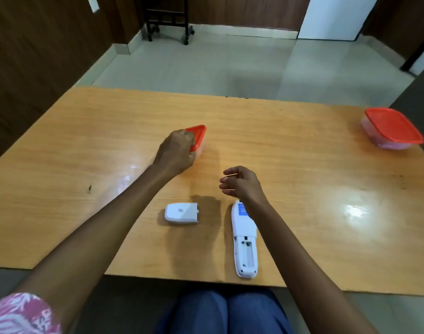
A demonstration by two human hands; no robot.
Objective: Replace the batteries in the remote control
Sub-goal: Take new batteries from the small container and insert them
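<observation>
A white remote control (244,239) lies face down near the table's front edge, its battery compartment uncovered and showing no batteries. Its white battery cover (182,213) lies apart to the left. Farther out, my left hand (176,153) grips a small clear container with an orange lid (198,136), which sits tilted under my fingers. My right hand (242,183) hovers just beyond the remote's far end, fingers loosely curled and apart, holding nothing. No batteries show anywhere.
A larger clear container with an orange lid (392,128) stands at the far right of the wooden table (85,145). My knees in blue trousers (225,312) sit under the front edge. A dark wheeled stand (167,20) is across the tiled floor.
</observation>
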